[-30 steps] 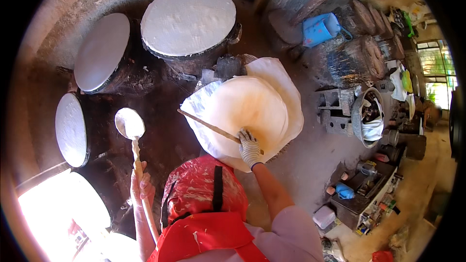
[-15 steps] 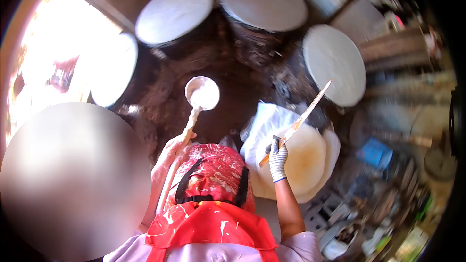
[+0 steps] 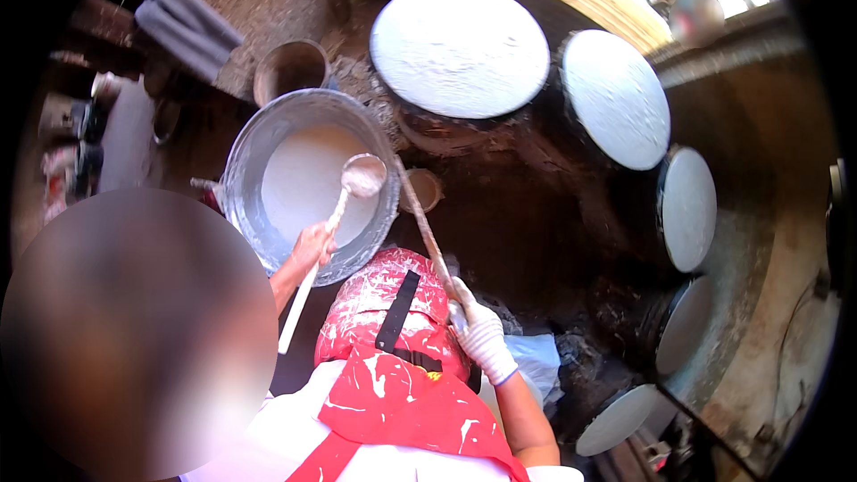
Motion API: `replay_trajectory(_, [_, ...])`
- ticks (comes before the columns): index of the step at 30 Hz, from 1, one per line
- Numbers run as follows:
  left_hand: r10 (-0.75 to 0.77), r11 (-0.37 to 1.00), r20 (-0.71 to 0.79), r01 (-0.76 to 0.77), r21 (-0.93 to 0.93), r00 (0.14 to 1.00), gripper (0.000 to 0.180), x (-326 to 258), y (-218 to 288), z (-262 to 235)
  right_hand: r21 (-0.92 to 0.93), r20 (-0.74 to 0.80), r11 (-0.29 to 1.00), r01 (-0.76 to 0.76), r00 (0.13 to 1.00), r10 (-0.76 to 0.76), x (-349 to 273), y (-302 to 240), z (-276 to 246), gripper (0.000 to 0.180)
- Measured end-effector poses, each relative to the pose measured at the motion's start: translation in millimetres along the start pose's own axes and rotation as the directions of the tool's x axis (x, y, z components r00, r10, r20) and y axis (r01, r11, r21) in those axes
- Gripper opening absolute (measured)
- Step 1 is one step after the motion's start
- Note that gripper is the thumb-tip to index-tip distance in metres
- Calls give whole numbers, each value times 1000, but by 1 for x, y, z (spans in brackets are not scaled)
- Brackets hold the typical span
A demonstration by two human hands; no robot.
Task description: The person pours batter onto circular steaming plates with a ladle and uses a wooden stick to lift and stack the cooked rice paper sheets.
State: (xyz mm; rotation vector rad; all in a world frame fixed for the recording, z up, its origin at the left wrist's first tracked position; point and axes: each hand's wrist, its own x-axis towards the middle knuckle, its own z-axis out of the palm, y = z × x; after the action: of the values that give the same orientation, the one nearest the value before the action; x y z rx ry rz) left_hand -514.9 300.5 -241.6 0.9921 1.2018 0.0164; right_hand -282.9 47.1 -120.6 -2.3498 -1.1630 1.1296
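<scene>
My bare left hand (image 3: 312, 245) is wrapped round the pale handle of a long ladle (image 3: 364, 176). The ladle's round cup, coated in white, hangs over a large grey tub (image 3: 245, 147) with off-white liquid (image 3: 308, 180) inside. A striped white glove covers my right hand (image 3: 480, 330), which is closed on a long, flat wooden stick (image 3: 424, 219). The stick slants up and to the left, its far end close to the tub's right rim. Between my arms lies a red apron (image 3: 393, 393) splashed with white.
Several round, white-topped stoves (image 3: 460, 49) curve from the far middle round to the right. A small bowl (image 3: 420, 189) stands right of the tub, and a dark pot (image 3: 290, 70) behind it. White plastic sheeting (image 3: 536, 361) lies beside my right forearm.
The view has swung left, bringing the tub into sight. The ladle is now over the tub. My right hand and the stick have moved away from the stack of pale round sheets.
</scene>
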Motion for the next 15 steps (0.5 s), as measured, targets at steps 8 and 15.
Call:
replay_trajectory(8, [424, 787, -456, -69, 612, 782, 31, 199, -77, -91, -383, 211, 914, 136, 976, -56, 206, -96, 87, 31])
replay_trajectory(15, [-414, 845, -186, 300, -443, 891, 26, 217, -73, -47, -125, 130, 967, 223, 970, -207, 239, -79, 102, 30])
